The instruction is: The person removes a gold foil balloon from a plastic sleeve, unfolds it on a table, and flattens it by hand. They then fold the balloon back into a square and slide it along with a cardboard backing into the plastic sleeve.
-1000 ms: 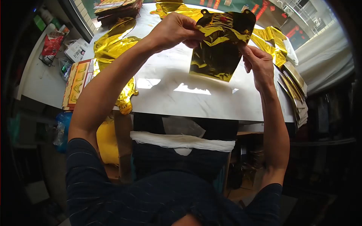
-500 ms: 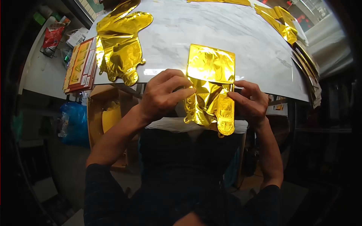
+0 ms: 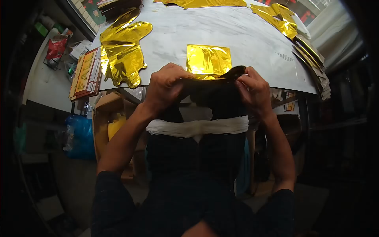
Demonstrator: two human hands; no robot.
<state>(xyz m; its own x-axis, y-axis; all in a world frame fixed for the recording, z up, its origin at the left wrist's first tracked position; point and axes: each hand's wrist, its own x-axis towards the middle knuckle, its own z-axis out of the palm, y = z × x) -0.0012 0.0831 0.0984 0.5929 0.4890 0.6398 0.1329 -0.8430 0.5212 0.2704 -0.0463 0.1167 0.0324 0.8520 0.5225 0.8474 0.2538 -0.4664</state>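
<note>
A gold foil balloon (image 3: 208, 60) lies part folded at the table's front edge, its flat square portion resting on the tabletop. My left hand (image 3: 167, 85) pinches its near left edge, fingers closed. At the near right corner my right hand (image 3: 254, 87) grips the foil between thumb and fingers. Between the hands the near edge is raised and curls up at the right, looking dark there. Much of the near portion is hidden or in shadow. A hank of white strings (image 3: 197, 127) stretches across my lap below.
Another gold foil balloon (image 3: 123, 55) lies on the marble-patterned table (image 3: 169, 35) at left, beside printed packages (image 3: 85, 73). More gold foil (image 3: 278, 19) and a stack of flat packets (image 3: 314, 65) are at right. A cardboard box (image 3: 103, 130) and blue bag (image 3: 79, 136) stand below.
The near part of the balloon, which hung towards me showing bright gold, has been lifted and turned up at its edge. Both hands keep hold of it.
</note>
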